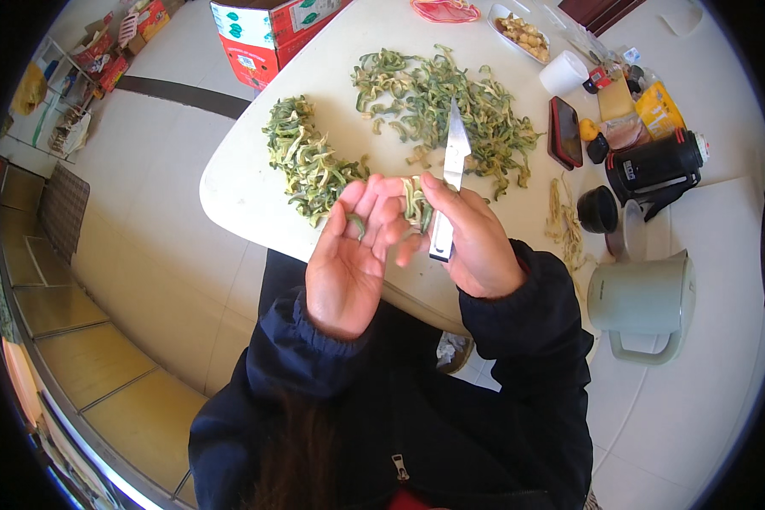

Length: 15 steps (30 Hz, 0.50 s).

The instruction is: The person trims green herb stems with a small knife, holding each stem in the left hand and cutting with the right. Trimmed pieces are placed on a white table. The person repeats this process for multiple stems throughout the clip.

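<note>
My left hand is cupped palm up at the table's front edge, with one curled green dried vegetable strip lying across its fingers. Beside it, my right hand grips a silver knife, blade pointing away from me. The same hand pinches a few pale green strips between thumb and fingers. The fingertips of both hands meet or overlap. Just beyond my left hand lies a long heap of dried strips. A wider, looser spread of strips is behind the knife.
Right of the white table stand a phone, a black flask, a black cup and a pale green kettle. A paper roll and a food dish sit farther back. A red-white carton is at the far left.
</note>
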Tool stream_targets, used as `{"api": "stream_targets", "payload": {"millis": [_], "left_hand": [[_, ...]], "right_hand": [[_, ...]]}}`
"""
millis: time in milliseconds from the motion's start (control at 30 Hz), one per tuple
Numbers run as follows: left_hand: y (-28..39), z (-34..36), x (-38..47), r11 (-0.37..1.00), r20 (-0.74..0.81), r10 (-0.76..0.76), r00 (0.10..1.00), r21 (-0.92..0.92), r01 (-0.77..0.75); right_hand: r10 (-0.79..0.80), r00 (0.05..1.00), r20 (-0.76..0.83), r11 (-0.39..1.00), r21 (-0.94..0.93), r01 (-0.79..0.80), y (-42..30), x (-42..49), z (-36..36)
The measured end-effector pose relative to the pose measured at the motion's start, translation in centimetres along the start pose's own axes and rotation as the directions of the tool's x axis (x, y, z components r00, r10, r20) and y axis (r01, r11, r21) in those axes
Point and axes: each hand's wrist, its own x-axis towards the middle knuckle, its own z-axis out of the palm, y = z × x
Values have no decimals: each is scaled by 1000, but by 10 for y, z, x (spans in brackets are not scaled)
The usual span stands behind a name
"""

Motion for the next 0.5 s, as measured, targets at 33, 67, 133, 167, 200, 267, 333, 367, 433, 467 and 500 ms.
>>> {"api": "stream_targets", "payload": {"millis": [33, 67, 133, 167, 200, 267, 333, 367, 433, 467, 500], "left_hand": [[-3, 0, 1, 1000, 31, 11, 999, -11, -11], [-7, 2, 2, 997, 12, 67, 998, 38, -68], [-11, 4, 3, 995, -17, 97, 995, -13, -97], [-12, 5, 4, 993, -45, 109, 993, -29, -111], [-14, 6, 4, 991, -32, 125, 992, -36, -127], [-17, 8, 4, 988, -22, 155, 988, -27, -155], [-20, 10, 5, 986, 7, 147, 989, -76, -146], [-21, 11, 5, 984, 1, 147, 989, -98, -146], [-25, 12, 6, 984, 48, 161, 986, -80, -157], [-26, 13, 6, 985, 70, 164, 984, -68, -159], [-26, 13, 7, 984, 52, 162, 985, -80, -157]], "right_hand": [[14, 1000, -1, 999, 49, -14, 1, 0, 0], [7, 1000, -22, 999, 45, -6, 1, 0, 1], [-8, 999, -40, 999, 45, 10, 1, -1, 3], [-21, 999, -42, 999, 46, 23, 1, -2, 4], [-38, 999, -37, 998, 53, 40, 1, -3, 6], [-80, 996, -32, 994, 69, 82, 2, -6, 10], [-129, 991, -32, 988, 87, 131, 5, -10, 15], [-133, 991, -26, 990, 51, 134, 6, -13, 17], [-138, 990, -13, 990, -21, 138, 7, -17, 20], [-152, 988, 31, 988, -23, 153, 8, -17, 20], [-166, 983, 74, 985, -24, 168, 8, -17, 20]]}}
